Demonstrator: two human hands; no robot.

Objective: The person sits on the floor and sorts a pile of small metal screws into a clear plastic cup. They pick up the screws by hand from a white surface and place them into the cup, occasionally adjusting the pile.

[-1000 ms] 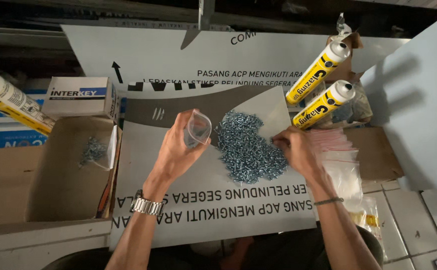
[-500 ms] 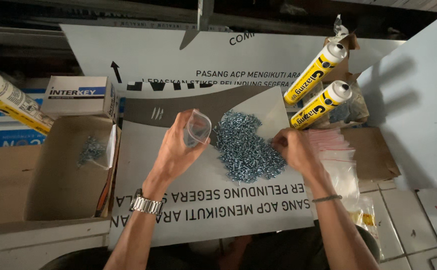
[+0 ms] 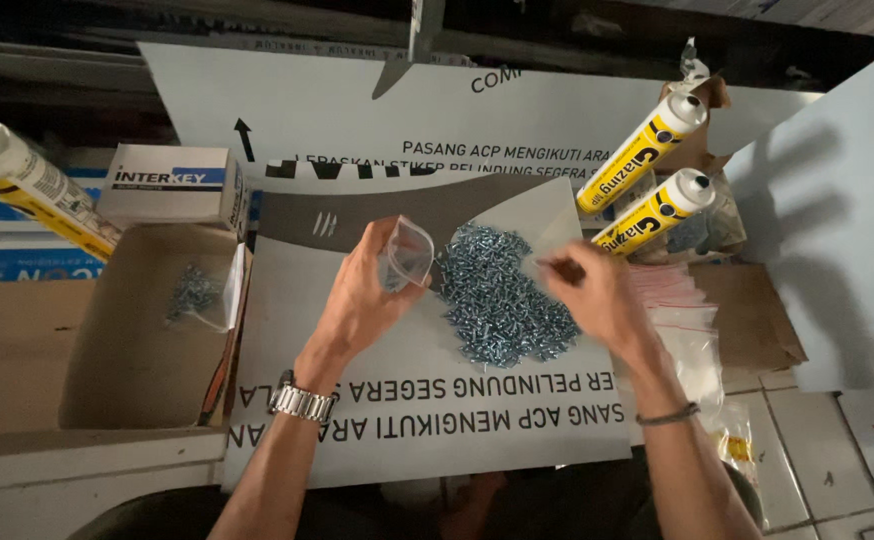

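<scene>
— Down on the white sheet [image 3: 427, 420], what are you seeing from the head camera?

— I'm looking at a pile of small silvery screws [image 3: 502, 300] lying in the middle of the sheet. The left hand [image 3: 362, 300] is gripping a small clear plastic bag [image 3: 407, 255], holding it up with its mouth open, just left of the pile. A metal watch [image 3: 300, 402] is sitting on that wrist.

— And the other hand?

— The right hand [image 3: 597, 295] is hovering over the right edge of the pile, its fingertips [image 3: 549, 266] pinched together. I'm guessing something small is between them, but I cannot tell what; it is too tiny to make out. A thin dark band [image 3: 669, 414] is circling that wrist.

— What is lying around them?

— To the left, I'm seeing an open cardboard box [image 3: 127, 340] holding a bag of screws [image 3: 195, 295], with a small white carton [image 3: 172, 185] behind it and a sealant tube [image 3: 27, 185] at the far left. At the upper right, two more yellow sealant tubes [image 3: 647, 180] are leaning side by side. Just beside the right forearm, a stack of empty clear bags [image 3: 682, 320] is resting at the sheet's edge.
</scene>
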